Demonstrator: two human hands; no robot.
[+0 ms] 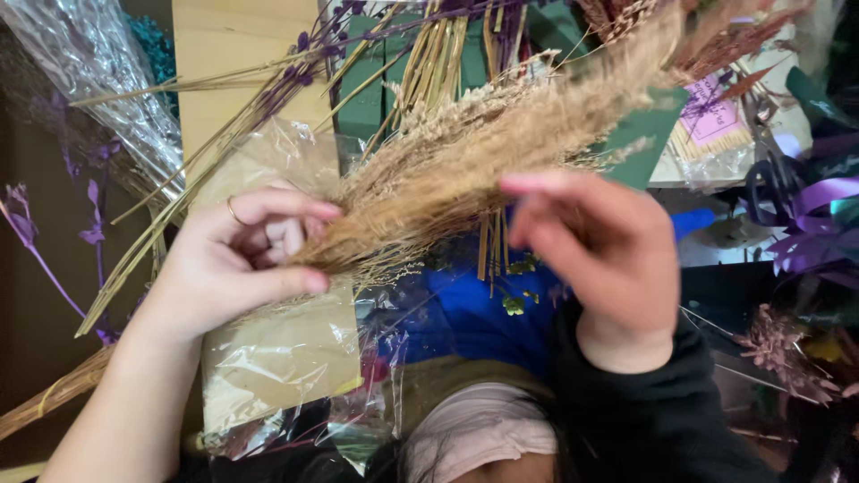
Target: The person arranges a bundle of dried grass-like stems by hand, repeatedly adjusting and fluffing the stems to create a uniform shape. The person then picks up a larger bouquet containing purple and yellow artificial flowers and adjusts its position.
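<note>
Holding a fluffy tan bunch of dried grass plumes [465, 170] by its thin stems, the left hand [237, 259] has its fingers and thumb curled shut around them. A thin ring sits on one finger. The right hand [599, 246] is open with loose fingers, just beside the plumes, and holds nothing; it looks blurry.

The stems look dry and thin, so I think a hard squeeze could snap them. A rough brush from the right hand could shake bits of fluff off the tips.

The bunch looks soft and feathery, pale gold, and it fans out up and to the right from the left hand. It is lifted above a crinkly clear plastic wrap with brown paper [277, 358]. Purple dried flower stems [268, 98] and straw-yellow stalks [434, 54] lie behind it. Dark green foam blocks [367, 98] and a shiny purple ribbon [814, 224] are near.
</note>
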